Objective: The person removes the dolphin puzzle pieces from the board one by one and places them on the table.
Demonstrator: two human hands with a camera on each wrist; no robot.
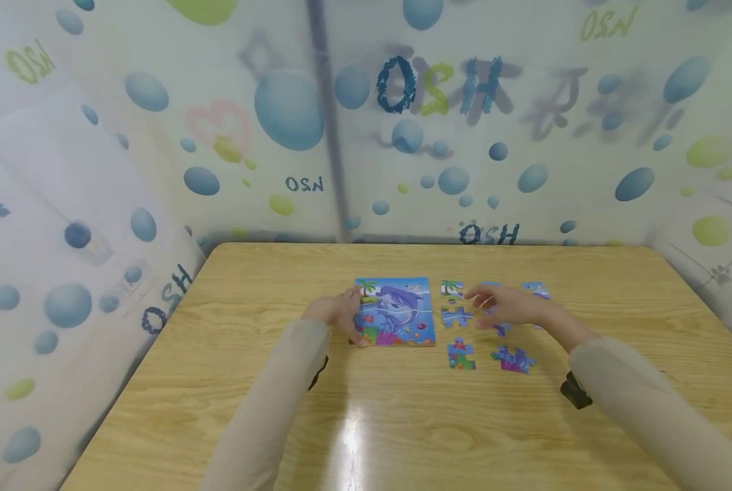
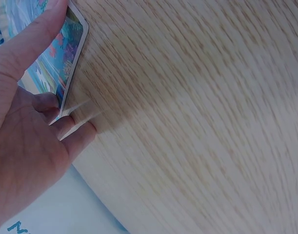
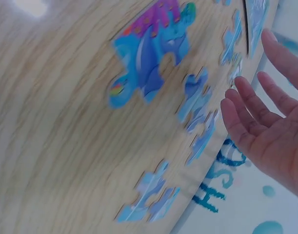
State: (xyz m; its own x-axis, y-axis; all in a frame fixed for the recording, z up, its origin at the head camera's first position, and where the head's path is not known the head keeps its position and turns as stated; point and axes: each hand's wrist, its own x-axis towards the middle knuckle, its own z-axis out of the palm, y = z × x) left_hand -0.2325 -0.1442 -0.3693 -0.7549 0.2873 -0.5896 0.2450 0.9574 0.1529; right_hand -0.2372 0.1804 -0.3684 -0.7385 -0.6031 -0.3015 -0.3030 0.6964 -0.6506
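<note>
A square puzzle board (image 1: 399, 310) with a dolphin picture lies flat on the table. My left hand (image 1: 343, 315) holds it by its left side, thumb along the near corner and fingers bent at the far part of that edge. In the left wrist view the thumb lies over the printed face of the board (image 2: 73, 48). My right hand (image 1: 506, 305) hovers above loose jigsaw pieces with its fingers loosely bent and nothing between them. A palm-tree piece (image 1: 450, 289) and a blue piece (image 1: 456, 317) lie just left of its fingertips. Other pieces are partly hidden beneath it.
Nearer the front lie a red-and-green piece (image 1: 461, 357) and a purple-blue piece (image 1: 514, 359). Another piece (image 1: 536, 289) sits at the far right of the group. A patterned wall sheet (image 1: 403, 157) rises behind the wooden table (image 1: 268, 273).
</note>
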